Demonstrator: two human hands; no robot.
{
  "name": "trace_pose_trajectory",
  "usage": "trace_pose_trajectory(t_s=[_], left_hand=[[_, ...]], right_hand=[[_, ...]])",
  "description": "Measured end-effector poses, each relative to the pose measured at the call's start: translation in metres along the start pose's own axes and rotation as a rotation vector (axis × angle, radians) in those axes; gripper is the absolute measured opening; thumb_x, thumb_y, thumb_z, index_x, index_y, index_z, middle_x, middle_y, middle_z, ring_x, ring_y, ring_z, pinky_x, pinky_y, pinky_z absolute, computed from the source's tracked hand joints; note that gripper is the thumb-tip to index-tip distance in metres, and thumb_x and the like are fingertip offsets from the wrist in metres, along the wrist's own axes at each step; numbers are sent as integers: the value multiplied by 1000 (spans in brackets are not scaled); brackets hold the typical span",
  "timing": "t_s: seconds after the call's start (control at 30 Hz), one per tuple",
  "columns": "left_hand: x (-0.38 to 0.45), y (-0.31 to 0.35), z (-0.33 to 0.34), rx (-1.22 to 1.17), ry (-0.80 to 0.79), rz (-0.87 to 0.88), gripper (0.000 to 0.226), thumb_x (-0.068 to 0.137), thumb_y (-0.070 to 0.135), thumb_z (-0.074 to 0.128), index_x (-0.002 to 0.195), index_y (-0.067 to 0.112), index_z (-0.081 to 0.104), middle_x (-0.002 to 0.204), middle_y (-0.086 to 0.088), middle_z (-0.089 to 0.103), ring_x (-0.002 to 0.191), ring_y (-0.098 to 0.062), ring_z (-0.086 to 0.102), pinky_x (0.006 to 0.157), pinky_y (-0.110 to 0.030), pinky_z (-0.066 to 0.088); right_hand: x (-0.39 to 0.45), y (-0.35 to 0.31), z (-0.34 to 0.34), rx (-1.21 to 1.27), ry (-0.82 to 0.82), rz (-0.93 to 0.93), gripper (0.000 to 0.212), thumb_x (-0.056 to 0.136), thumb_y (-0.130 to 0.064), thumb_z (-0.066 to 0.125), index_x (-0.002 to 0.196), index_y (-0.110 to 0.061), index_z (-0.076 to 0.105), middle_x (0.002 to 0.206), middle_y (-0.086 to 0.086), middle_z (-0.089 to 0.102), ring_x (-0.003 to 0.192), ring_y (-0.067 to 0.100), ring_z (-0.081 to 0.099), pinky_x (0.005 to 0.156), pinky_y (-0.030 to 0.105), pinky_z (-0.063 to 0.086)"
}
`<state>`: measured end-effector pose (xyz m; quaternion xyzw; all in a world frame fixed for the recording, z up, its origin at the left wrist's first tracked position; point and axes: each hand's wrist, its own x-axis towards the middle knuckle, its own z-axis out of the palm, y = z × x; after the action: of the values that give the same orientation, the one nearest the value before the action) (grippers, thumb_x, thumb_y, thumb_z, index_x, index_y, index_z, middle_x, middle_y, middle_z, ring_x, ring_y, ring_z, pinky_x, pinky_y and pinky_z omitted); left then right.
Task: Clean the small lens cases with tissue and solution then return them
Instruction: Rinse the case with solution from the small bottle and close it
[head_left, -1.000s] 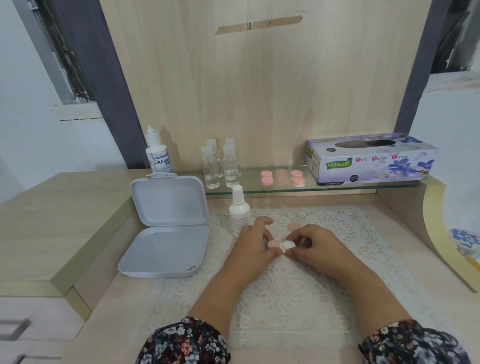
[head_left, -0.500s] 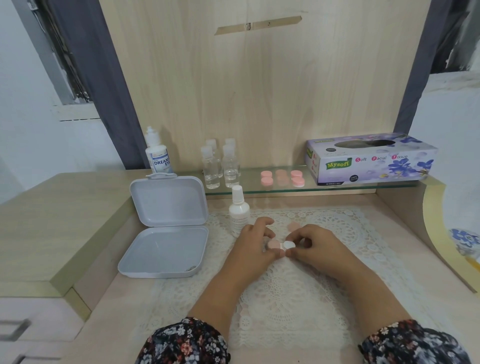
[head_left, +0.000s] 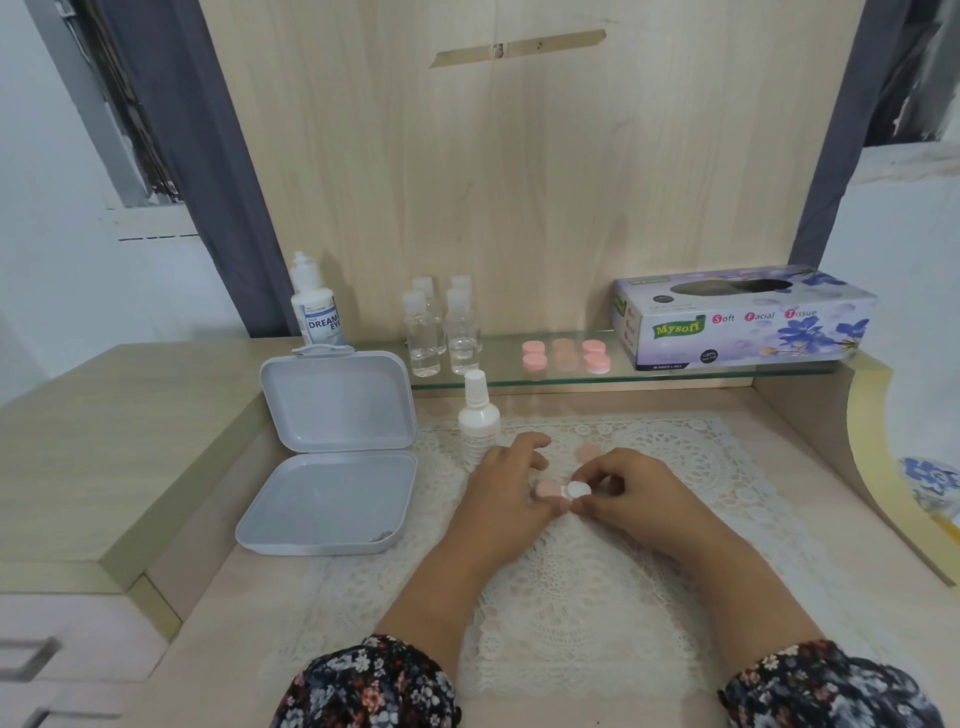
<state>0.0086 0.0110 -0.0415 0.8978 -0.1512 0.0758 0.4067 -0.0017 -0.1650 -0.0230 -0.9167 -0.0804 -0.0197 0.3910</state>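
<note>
Item: lens case, small, twin-well, one pink cap and one white, over the middle of the lace mat on the desk.

Left hand: thumb and forefinger pinch the pink end, other fingers spread loosely. Right hand: fingertips curl round the white cap.

Step in hand, as judged: unscrewing the white cap. Best done with the left hand bracing the body firmly and the right turning with fingertips only, low over the mat so a dropped cap does not roll.

A loose pink cap lies just beyond the hands.

Materials: caps smooth, moulded plastic, round and flat. Mat openwork, soft, patterned in rings. Spray bottle white, opaque, cylindrical, at the mat's far-left corner. Grey storage box rigid, round-cornered, hinged open at the desk's left edge.

Glass shelf at the back edge: further pink lens cases, four clear bottles, a cardboard tissue box, a solution bottle.
</note>
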Motion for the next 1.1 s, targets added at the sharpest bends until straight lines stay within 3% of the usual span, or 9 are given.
trace_pose_trajectory(t_s=[0.2, 0.47, 0.57, 0.7, 0.93, 1.1], left_hand=[[1, 0, 1, 12, -24, 5, 48, 83, 27, 68, 122, 35, 42, 101, 16, 57, 103, -2, 44, 88, -22, 38], [0, 0, 0, 35, -64, 49, 45, 88, 15, 62, 124, 35, 44, 109, 19, 62, 113, -4, 42, 93, -21, 36], [-1, 1, 0, 5, -27, 29, 49, 85, 24, 65, 125, 39, 43, 115, 15, 55, 110, -3, 46, 95, -23, 39], [0, 2, -1, 1, -12, -3, 48, 82, 32, 70, 122, 37, 44, 105, 12, 53, 102, -2, 46, 88, -24, 42], [0, 2, -1, 26, -44, 22, 39, 87, 20, 63, 120, 32, 45, 105, 16, 59, 106, -3, 44, 91, -22, 40], [-2, 1, -1, 49, -54, 50, 45, 86, 17, 62, 122, 39, 45, 113, 19, 60, 113, -5, 44, 96, -26, 39]], right_hand=[[-1, -1, -1, -5, -1, -10, 8, 80, -32, 75, 87, -29, 71, 96, -11, 60, 80, 3, 55, 67, 16, 39], [0, 0, 0, 3, 0, -5, 8, 80, -32, 75, 87, -29, 71, 95, -11, 60, 79, 3, 55, 68, 17, 40], [0, 0, 0, -1, 1, -1, 8, 81, -32, 74, 87, -30, 71, 96, -11, 59, 80, 3, 55, 67, 17, 40], [-1, -1, 0, 9, -1, 1, 7, 80, -32, 74, 86, -30, 71, 95, -12, 59, 80, 3, 55, 68, 18, 40], [0, -1, 0, 2, -9, -1, 6, 80, -30, 74, 85, -31, 70, 95, -12, 59, 80, 3, 55, 68, 18, 40], [0, 0, 0, 3, -7, 2, 7, 81, -29, 74, 86, -29, 71, 95, -11, 59, 81, 3, 55, 69, 18, 42]])
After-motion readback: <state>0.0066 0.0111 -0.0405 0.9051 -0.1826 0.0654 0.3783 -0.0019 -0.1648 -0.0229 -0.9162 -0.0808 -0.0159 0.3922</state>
